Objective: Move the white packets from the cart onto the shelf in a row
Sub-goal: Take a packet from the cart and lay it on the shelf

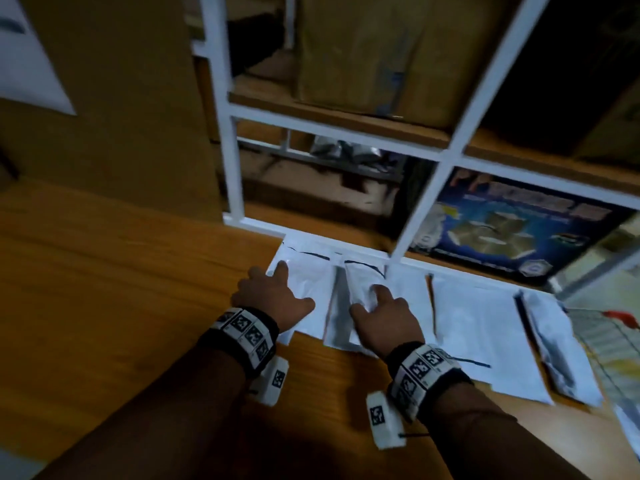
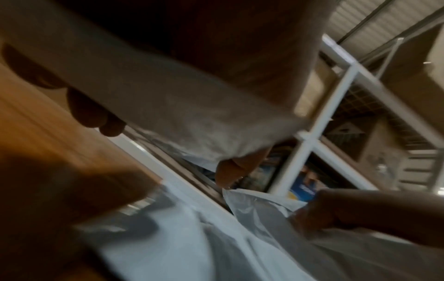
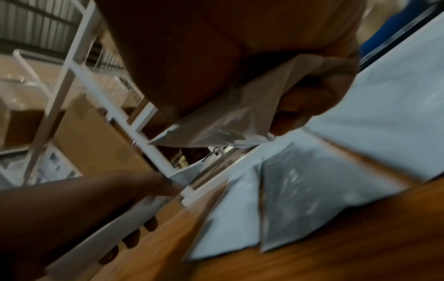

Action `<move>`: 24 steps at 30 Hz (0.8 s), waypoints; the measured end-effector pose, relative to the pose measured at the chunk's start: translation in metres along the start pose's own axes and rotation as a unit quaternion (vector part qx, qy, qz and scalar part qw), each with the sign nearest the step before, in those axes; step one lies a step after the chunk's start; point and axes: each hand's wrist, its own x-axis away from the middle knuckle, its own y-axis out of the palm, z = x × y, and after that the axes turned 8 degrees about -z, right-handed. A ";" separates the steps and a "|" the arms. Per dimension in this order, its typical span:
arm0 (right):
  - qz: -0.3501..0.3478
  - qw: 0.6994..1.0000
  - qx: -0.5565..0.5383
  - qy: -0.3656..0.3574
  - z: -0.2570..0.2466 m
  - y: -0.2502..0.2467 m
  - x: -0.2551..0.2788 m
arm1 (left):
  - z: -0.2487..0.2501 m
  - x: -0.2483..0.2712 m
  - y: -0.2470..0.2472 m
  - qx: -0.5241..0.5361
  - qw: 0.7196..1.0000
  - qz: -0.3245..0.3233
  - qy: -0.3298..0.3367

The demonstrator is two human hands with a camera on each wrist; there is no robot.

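Observation:
Several white packets lie in a row on the wooden shelf. My left hand grips the leftmost white packet by its left edge. In the left wrist view its fingers curl under that packet. My right hand pinches the packet beside it; in the right wrist view that packet is crumpled and held slightly off the wood between its fingers and palm. More packets lie flat to the right.
A white metal shelf frame rises just behind the packets. A blue printed box stands behind it at the right, with cardboard boxes above. A wire cart sits at the far right edge.

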 end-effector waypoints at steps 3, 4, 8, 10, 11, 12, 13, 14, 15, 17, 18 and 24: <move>-0.022 0.999 0.022 -0.022 -0.047 0.030 -0.007 | -0.053 -0.022 -0.011 -0.001 0.999 0.005 -0.042; -0.027 0.999 0.023 -0.023 -0.061 0.039 -0.011 | -0.068 -0.029 -0.015 0.003 0.998 0.003 -0.055; -0.044 0.998 0.034 -0.040 -0.114 0.062 -0.028 | -0.110 -0.058 -0.028 0.009 0.997 -0.009 -0.082; -0.047 0.997 0.042 -0.034 -0.137 0.075 -0.039 | -0.122 -0.071 -0.034 0.011 0.996 -0.016 -0.092; -0.043 0.998 0.037 -0.027 -0.148 0.083 -0.045 | -0.126 -0.078 -0.036 0.013 0.995 -0.019 -0.095; -0.043 0.998 0.037 -0.020 -0.158 0.090 -0.050 | -0.128 -0.084 -0.038 0.016 0.995 -0.024 -0.096; -0.046 0.998 0.040 -0.020 -0.167 0.097 -0.055 | -0.130 -0.090 -0.040 0.020 0.995 -0.028 -0.094; -0.051 0.998 0.043 -0.019 -0.174 0.104 -0.060 | -0.131 -0.095 -0.041 0.026 0.995 -0.030 -0.090; -0.055 0.997 0.044 -0.016 -0.180 0.110 -0.064 | -0.131 -0.100 -0.041 0.033 0.995 -0.031 -0.085; -0.060 0.997 0.042 -0.009 -0.189 0.121 -0.073 | -0.131 -0.108 -0.041 0.045 0.995 -0.037 -0.080; -0.059 0.997 0.042 -0.004 -0.192 0.125 -0.077 | -0.131 -0.111 -0.041 0.047 0.995 -0.039 -0.081; -0.077 0.996 0.038 0.024 -0.193 0.141 -0.088 | -0.134 -0.120 -0.037 0.028 0.997 0.000 -0.077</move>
